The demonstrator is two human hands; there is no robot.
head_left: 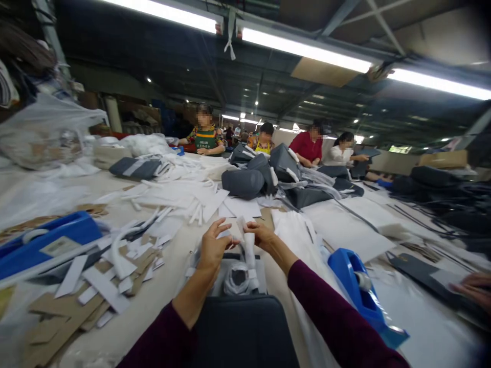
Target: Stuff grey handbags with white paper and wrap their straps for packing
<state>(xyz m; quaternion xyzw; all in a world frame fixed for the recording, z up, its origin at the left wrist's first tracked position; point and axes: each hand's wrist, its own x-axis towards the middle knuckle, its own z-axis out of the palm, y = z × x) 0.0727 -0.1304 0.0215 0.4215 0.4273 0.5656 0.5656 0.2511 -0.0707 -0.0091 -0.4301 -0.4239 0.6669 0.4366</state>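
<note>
A dark grey bag (245, 329) lies in front of me, with a white-wrapped strap (250, 260) standing up from its far end. My right hand (261, 236) pinches the top of this wrapped strap beside a small white piece (241, 227). Just to the left, my left hand (217, 243) has its thumb and fingers curled together near the same white piece; what lies between its fingertips is too small to name. A ring of white wrapping (236, 278) sits at the strap's base.
Blue tape dispensers stand at the left (72, 235) and right (356, 286). Cardboard and white strips (105, 289) lie left. Grey bags (243, 183) are heaped ahead; several people work beyond. Another person's hand (477, 289) is at the right edge.
</note>
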